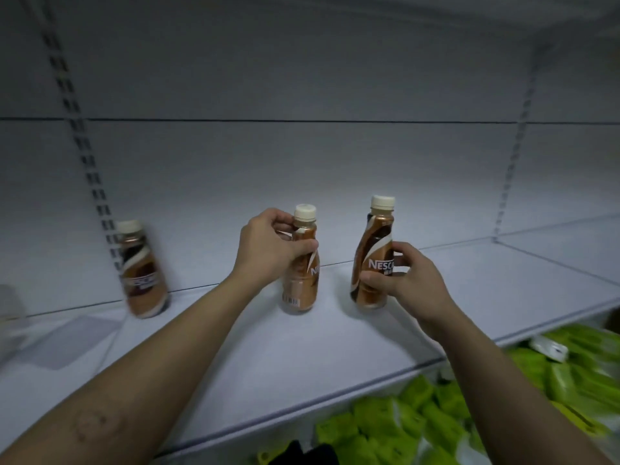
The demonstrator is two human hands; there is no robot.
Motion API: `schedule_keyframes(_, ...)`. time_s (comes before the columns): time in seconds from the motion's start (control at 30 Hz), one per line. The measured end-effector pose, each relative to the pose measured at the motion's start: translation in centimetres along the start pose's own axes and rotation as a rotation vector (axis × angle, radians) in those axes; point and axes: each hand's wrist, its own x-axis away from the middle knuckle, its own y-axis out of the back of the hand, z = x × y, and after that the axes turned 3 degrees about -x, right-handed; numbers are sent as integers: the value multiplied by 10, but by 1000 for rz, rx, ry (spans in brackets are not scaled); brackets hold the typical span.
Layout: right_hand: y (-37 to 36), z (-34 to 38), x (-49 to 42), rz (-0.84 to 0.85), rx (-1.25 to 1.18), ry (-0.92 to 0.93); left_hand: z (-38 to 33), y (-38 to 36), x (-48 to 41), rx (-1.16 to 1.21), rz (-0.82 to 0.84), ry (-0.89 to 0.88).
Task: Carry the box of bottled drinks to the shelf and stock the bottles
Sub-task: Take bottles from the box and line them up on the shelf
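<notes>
left bottle point(142, 270): blurred | green packs point(416, 421): blurred, cut off

Three brown coffee bottles point(301, 263) upright on the white shelf point(268, 357), cream-capped

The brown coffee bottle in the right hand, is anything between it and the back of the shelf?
Nothing visible. The right hand holds the tilted brown coffee bottle with the cream cap over the white metal shelf, and the shelf surface behind it is bare up to the back panel.

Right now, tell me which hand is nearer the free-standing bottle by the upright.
Left. The left hand, gripping the middle bottle, is nearer that bottle; the right hand holds the right bottle, farther off.
</notes>
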Motion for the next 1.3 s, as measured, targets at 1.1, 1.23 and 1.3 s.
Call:
schedule_keyframes(1.1, -238, -13, -43, 219, 165, 50, 102, 114, -9, -819, -168, -21)
schedule_keyframes(1.23, -239, -17, -37, 200, 145, 80, 103, 117, -4, -853, -176, -38)
schedule_keyframes(1.3, -239, -16, -36, 193, 134, 81, 102, 118, -4, -847, -184, -46)
